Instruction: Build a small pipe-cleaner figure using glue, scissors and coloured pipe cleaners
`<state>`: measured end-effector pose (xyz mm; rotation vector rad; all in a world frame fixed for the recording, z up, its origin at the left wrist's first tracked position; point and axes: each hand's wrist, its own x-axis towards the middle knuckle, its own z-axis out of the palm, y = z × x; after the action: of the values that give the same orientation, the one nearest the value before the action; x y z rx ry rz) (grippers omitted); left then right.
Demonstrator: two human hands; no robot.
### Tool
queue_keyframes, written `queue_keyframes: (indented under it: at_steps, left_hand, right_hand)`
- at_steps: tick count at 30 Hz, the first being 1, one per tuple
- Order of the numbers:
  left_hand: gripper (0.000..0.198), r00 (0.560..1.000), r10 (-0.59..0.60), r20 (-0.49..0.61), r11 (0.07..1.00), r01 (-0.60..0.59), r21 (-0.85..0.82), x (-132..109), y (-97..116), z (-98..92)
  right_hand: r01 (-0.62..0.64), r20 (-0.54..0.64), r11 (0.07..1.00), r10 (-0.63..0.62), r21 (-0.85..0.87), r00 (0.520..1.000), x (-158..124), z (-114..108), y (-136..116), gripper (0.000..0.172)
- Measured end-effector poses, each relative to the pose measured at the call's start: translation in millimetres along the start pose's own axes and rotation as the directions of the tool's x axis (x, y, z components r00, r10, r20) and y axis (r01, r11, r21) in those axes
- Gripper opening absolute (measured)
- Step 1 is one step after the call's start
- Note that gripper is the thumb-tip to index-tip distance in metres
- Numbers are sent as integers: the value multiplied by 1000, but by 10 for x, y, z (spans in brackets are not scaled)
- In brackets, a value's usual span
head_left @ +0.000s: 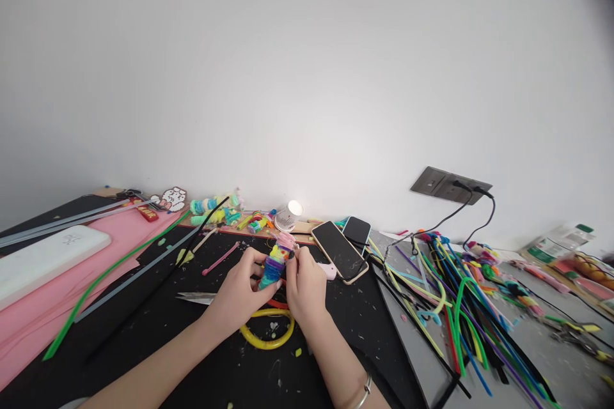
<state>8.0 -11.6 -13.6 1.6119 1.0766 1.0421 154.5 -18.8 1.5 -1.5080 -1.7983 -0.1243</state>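
In the middle of the head view, a small rainbow-striped pipe-cleaner figure [272, 271] is held above the black mat [345, 326], tilted, with its pink end up. My left hand [242, 284] grips its blue lower part between thumb and fingers. Pinched against its right side is my right hand [306, 281]; the fingertips hide exactly which bit they hold. Scissors [196, 297] lie on the mat, partly under my left hand. Below both hands rests a yellow pipe-cleaner loop [268, 344], with something red beside it. A pink object [329, 270] shows just right of my right hand.
Two phones [339, 252] lie behind on the right, near a lit white paper cup [288, 216]. Many loose pipe cleaners [460, 307] spread across the grey board. Pink sheets [129, 230] and a white box [52, 262] are at left. Cables run from a wall socket [448, 185].
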Motion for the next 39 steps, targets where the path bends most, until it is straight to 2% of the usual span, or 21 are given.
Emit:
queue_keyframes:
  at_steps: [6, 13, 23, 39]
  left_hand:
    - [32, 1000, -12, -5, 1000, 11, -27, 11, -17, 5]
    - [29, 1000, 12, 0, 1000, -12, -11, 9, 7, 8]
    - [29, 999, 20, -35, 1000, -20, 5, 20, -26, 5]
    - [28, 999, 16, -32, 1000, -15, 19, 19, -5, 0]
  right_hand:
    - [-24, 31, 997, 22, 77, 999, 8, -47, 38, 26]
    - [41, 77, 999, -40, -13, 996, 10, -42, 8, 24]
    - [46, 132, 998, -50, 37, 990, 14, -64, -3, 22]
    - [63, 117, 998, -63, -1, 991, -1, -3, 16, 21]
